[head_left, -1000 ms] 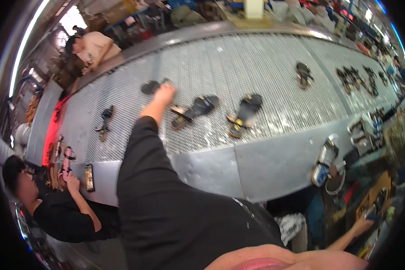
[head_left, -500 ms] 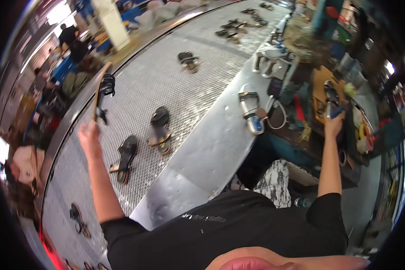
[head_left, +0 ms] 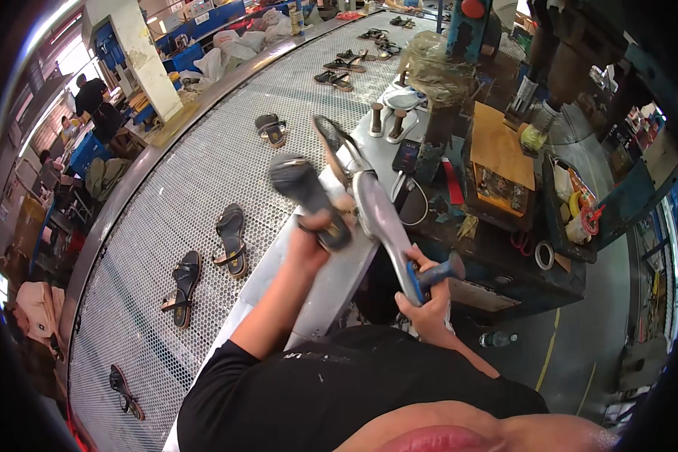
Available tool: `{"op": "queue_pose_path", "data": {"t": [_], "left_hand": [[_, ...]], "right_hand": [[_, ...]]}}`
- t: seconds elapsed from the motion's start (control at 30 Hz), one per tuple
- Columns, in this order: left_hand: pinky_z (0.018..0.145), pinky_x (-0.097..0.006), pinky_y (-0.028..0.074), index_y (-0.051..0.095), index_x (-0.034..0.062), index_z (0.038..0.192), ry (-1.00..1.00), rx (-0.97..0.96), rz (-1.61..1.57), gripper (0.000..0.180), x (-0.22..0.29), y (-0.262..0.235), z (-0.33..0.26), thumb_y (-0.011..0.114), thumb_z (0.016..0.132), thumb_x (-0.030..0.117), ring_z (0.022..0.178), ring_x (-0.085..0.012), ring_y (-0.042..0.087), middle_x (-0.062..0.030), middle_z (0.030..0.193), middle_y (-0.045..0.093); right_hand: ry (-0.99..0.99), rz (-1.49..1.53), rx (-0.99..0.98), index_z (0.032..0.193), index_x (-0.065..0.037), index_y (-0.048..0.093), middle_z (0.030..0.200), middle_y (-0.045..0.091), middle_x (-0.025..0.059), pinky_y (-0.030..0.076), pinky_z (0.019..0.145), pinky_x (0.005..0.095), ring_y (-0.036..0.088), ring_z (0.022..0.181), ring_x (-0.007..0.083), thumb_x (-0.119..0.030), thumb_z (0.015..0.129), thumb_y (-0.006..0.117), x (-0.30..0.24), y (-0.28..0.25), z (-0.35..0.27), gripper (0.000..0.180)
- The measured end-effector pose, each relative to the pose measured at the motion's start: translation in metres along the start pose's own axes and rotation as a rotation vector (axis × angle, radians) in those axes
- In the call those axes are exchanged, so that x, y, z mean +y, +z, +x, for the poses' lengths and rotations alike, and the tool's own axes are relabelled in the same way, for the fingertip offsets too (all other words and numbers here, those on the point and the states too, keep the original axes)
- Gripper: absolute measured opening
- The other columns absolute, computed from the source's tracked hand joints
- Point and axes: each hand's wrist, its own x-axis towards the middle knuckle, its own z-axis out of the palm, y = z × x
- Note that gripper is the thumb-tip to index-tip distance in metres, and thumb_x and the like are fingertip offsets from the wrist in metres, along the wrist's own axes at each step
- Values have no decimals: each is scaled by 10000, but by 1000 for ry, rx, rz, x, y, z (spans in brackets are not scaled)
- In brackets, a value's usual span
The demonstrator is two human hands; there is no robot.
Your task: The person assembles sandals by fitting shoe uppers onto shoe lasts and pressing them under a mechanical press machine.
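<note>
The left hand (head_left: 309,245) is closed around the heel portion of a black sandal (head_left: 309,192), fingers wrapped at its edges; the sandal is raised above the metal ledge (head_left: 324,297), toe directed forward and to the left, its outline slightly blurred. The right hand (head_left: 429,305) grips the near end of a pale grey foot-shaped form (head_left: 384,215), which is blue at this end and carries a dark round-headed peg (head_left: 448,271) beside the fingers. The form is tilted, with its narrow end directed away from the person and to the left. A second sandal (head_left: 330,139) is located at that narrow end, its strap overlapping the form in this view; whether the strap encloses the tip cannot be determined. To the left of the ledge extends a perforated surface (head_left: 158,226). Two dark sandals lie on it near the left forearm: a nearer sandal (head_left: 181,290) and a farther sandal (head_left: 231,241), side by side and apart. A further sandal (head_left: 271,129) lies just beyond the held one. To the right, a dark phone (head_left: 407,156) is positioned beside a red strip (head_left: 453,181). A brown board (head_left: 502,147) and a white tape roll (head_left: 544,255) are located on the workbench (head_left: 429,233).
</note>
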Motion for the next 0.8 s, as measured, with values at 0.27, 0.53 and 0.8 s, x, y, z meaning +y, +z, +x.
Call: {"op": "queue_pose_path", "data": {"t": [0.27,0.53,0.8], "left_hand": [[794,-364,519,514,29,1175,35,324,159,418,-50,42,-1,586,879,314,881,-239,638,-128,1001,643],[942,-376,459,177,83,1488,-254,-387,1015,808,-103,115,-35,663,843,91,1111,-269,545,-153,1383,297],[795,-304,496,544,5,1201,438,220,1366,399,-63,16,-56,606,808,-22,956,-207,613,-116,1118,558]], "right_hand": [[-56,35,-326,1012,-75,390,1255,535,200,310,1062,451,370,1342,388,-61,661,754,4,-43,-25,505],[-216,-400,353,1141,17,492,1135,591,142,424,932,319,572,1056,217,-42,648,784,16,-72,10,576],[70,-852,583,1196,0,462,1035,608,240,489,820,428,600,975,408,-199,664,789,88,-178,131,655]]}}
